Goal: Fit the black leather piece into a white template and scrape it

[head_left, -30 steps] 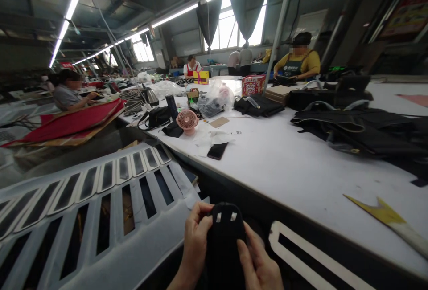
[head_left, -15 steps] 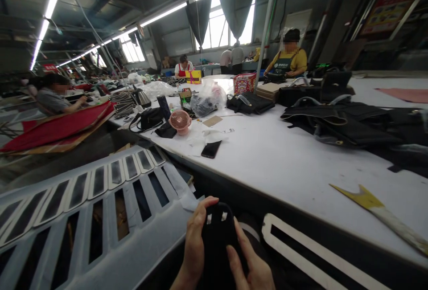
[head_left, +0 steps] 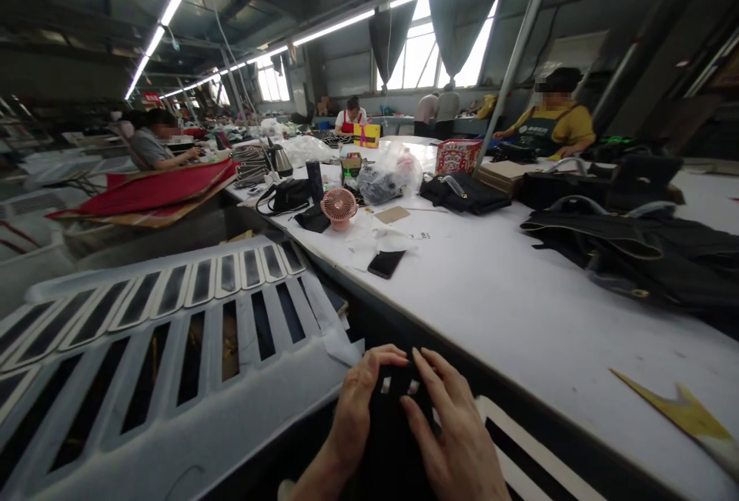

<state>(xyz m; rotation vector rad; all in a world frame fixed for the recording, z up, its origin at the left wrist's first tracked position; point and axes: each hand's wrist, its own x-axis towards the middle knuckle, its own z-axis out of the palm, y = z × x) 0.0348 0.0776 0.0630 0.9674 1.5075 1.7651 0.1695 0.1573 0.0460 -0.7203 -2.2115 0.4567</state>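
Black strap piece held low at frame bottom, just off near edge of white table. Left hand curled round left edge, fingers closed on it. Right hand laid over right side, fingers spread, pressed on top. Long axis runs away from wearer; slotted rounded end points toward table.

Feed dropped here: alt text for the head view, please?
The left hand and right hand hold a black piece with two pale slots, beside a long white table. A phone, pink fan and black bags lie on it.
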